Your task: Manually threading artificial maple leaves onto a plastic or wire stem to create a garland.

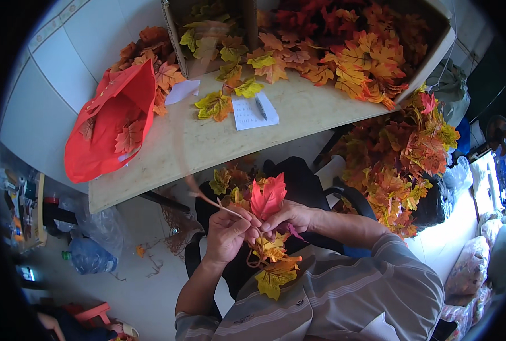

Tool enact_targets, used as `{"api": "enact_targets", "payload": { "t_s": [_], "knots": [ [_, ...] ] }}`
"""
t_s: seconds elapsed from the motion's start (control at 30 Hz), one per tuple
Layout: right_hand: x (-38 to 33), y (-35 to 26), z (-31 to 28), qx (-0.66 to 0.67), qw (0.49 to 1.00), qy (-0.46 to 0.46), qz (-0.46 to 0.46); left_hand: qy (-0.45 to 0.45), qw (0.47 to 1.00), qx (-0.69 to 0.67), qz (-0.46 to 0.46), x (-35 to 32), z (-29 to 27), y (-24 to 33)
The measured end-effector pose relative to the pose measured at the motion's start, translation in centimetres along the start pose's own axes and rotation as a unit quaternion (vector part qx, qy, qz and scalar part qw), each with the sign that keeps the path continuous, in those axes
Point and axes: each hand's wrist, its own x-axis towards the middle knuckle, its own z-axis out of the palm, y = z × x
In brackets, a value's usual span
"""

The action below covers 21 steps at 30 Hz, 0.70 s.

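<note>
Far left on the table (150,165) lies a red bag (110,122) with a few loose leaves spilling round it, well apart from the work. Nearer the middle, the left hand (227,233) is closed, pinching a thin brown vine (207,200) that trails up and away to the left, and just beside it the right hand (292,217) has its fingers closed on the base of a red leaf (267,198), the two hands touching over the lap. Below them hangs a strand of yellow and orange leaves (274,264) already on the vine, so some of the stringing looks done, while the bare length of vine suggests plenty left. On the table beyond sit a paper note (247,113) with a pen (260,107), then a cardboard box (344,40) heaped with orange leaves. Farthest right a big pile of leaves (406,165) crowds the chair's side; nothing blocks the hands themselves
</note>
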Motion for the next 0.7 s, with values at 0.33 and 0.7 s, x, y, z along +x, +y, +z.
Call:
{"api": "enact_targets", "payload": {
  "t_s": [0.33,0.7],
  "knots": [
    [1.6,-0.5,0.4,0.122,0.989,-0.08,0.008,0.03,0.998,0.035,0.051,0.0,-0.2,0.9],
    [2.1,-2.5,-0.1,-0.058,0.994,0.022,-0.085,0.114,0.991,0.058,0.045,0.3,-0.7,1.5]
  ]
}}
